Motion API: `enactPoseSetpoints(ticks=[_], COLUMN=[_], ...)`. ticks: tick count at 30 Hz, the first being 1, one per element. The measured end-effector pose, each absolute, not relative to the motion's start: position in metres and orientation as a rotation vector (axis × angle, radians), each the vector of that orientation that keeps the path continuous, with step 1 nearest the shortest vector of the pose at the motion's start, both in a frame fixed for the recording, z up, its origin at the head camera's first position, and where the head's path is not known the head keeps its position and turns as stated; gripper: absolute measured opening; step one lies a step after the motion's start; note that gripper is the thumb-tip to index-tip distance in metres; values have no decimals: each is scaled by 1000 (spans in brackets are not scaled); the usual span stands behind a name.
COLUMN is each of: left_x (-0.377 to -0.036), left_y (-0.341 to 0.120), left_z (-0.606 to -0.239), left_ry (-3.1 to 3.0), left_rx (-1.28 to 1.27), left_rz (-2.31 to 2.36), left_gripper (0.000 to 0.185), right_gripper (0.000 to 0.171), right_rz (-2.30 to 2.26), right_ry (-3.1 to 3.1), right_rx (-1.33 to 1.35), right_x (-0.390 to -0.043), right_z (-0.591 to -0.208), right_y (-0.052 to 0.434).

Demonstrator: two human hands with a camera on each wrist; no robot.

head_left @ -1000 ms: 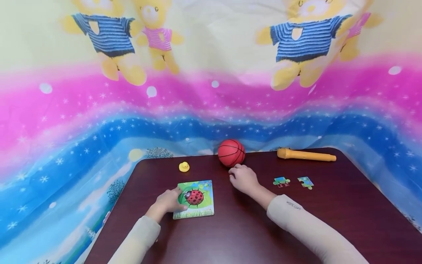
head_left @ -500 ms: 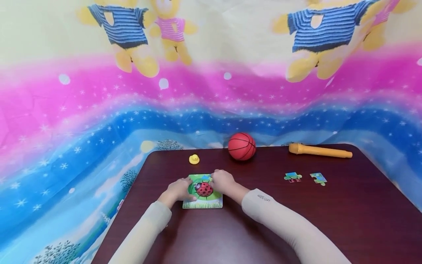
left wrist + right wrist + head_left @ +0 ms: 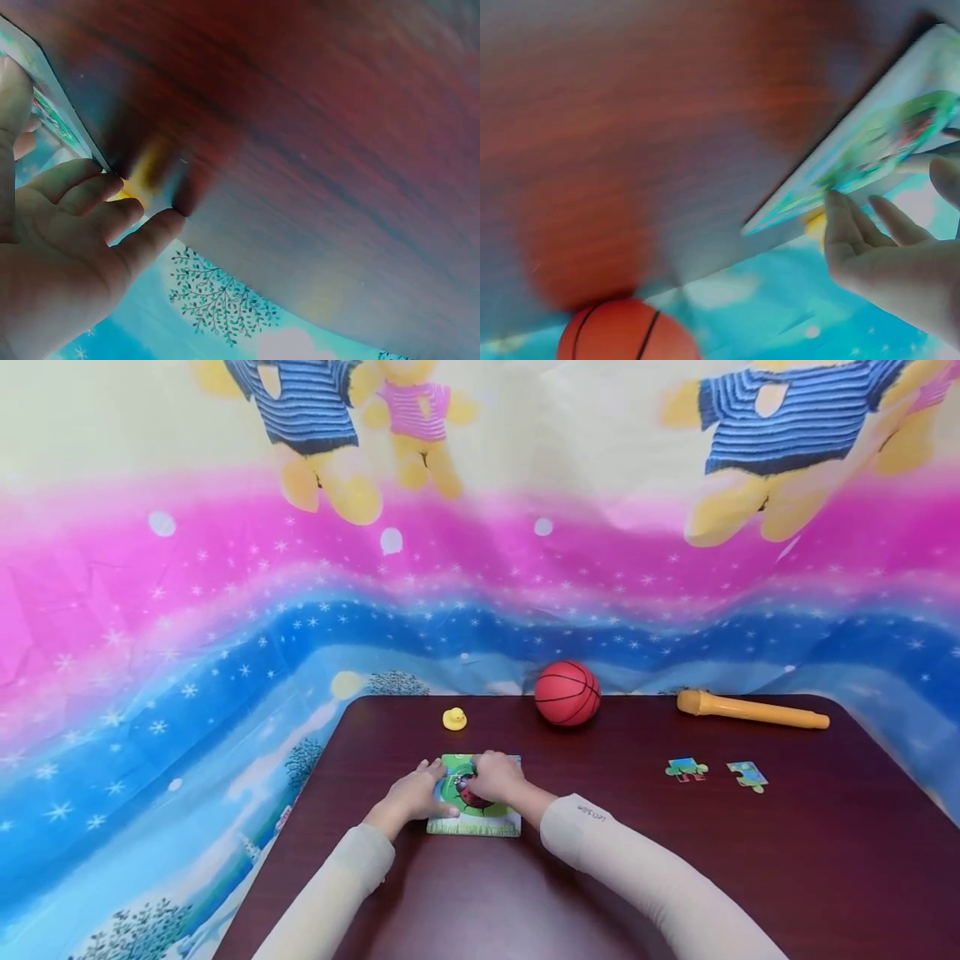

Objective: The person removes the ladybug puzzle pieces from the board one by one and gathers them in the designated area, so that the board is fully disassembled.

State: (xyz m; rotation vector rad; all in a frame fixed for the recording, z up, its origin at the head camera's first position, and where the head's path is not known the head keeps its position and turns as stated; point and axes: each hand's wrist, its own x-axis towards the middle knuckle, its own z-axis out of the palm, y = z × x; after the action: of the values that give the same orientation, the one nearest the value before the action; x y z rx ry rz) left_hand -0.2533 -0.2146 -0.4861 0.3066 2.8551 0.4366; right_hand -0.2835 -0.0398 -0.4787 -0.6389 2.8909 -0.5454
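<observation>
I see both hands down on the ladybird puzzle board (image 3: 474, 814), which lies flat on the dark red table (image 3: 675, 860), near its front left part. My left hand (image 3: 415, 795) rests on the board's left edge with the fingers laid out nearly straight, not clenched; the left wrist view shows those fingers (image 3: 97, 199) spread flat against the tabletop beside the board's rim (image 3: 45, 97). My right hand (image 3: 495, 777) sits on top of the board, over the ladybird picture, fingers bent down onto it; from the head view I cannot tell whether it pinches a piece or only presses. The right wrist view is blurred, but it shows the fingertips (image 3: 840, 217) touching the board's edge (image 3: 870, 150). Behind the board, near the table's far edge, stand a small yellow duck (image 3: 453, 719) and an orange-red basketball (image 3: 567, 693), well apart from each other. Further right lies a yellow torch (image 3: 752, 710) on its side. Two loose puzzle pieces (image 3: 686, 769) (image 3: 747, 775) lie side by side on the table right of the board, well apart from my hands
</observation>
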Motion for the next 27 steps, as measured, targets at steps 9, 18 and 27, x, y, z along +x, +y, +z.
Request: enactPoseSetpoints(ticks=[9,18,27], left_x=[-255,-259,-256], left_y=[-212,-212,-215], left_z=[-481,-482,-485], left_ry=[2856,2837,2815], left_rx=[324,331,277], left_rz=[394,370,422], left_gripper=[90,91,89], right_gripper=[61,59,52], right_rz=[-999,-905,-865], right_ry=[2513,2550,2559], right_rx=[-533,-478,-484], right_x=[-273,-279,-284], right_z=[-466,-458,-459], right_y=[-55,-64,-66])
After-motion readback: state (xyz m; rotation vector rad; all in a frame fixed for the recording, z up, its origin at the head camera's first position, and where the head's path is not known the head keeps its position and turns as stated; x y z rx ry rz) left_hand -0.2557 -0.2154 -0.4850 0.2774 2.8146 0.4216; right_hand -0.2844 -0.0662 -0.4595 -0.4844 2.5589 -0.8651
